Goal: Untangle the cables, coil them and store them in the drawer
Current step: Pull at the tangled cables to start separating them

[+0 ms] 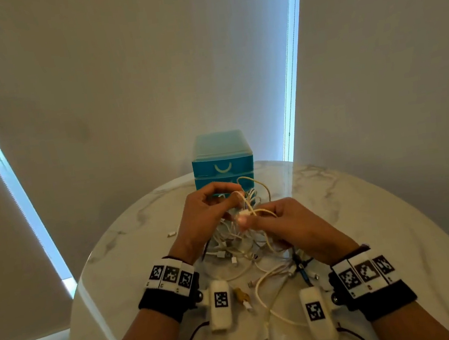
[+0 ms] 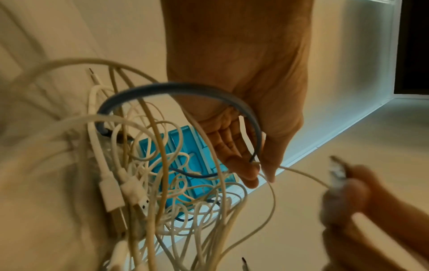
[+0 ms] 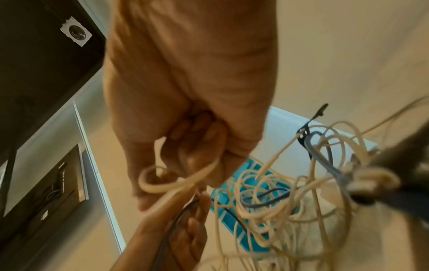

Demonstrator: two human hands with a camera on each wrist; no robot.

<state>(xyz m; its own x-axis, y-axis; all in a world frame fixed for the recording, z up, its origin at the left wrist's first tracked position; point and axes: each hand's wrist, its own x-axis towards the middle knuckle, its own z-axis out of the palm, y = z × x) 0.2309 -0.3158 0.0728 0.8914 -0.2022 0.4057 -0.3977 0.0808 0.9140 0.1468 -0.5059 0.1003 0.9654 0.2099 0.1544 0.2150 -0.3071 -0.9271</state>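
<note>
A round, marble-patterned desk (image 1: 365,208) fills the lower half of the head view, set against pale blinds. At its far middle stands one turquoise drawer unit (image 1: 222,160); two drawer fronts show from above, both closed, with anything lower hidden behind the hands. Just near of it lies the tangle of cables (image 1: 238,242), mostly white and cream strands too knotted to count, with one blue cable (image 2: 185,88) looped through them; the head view shows only a dark strand at the heap's near right, while the left wrist view shows the blue arc plainly crossing in front of the palm. Several plug ends lie loose on the desk around the heap. The left hand (image 1: 204,218) is raised over the far part of the heap, and the left wrist view shows its thumb and fingers (image 2: 248,174) pinched together on a thin cream strand. The right hand (image 1: 285,227) is at the right of the heap; the right wrist view shows its fingers (image 3: 204,146) curled shut round a thicker cream cable that loops out below the fist, a grip the head view hides behind the knuckles. Each wrist carries one black band with square markers and one white camera pod.
</note>
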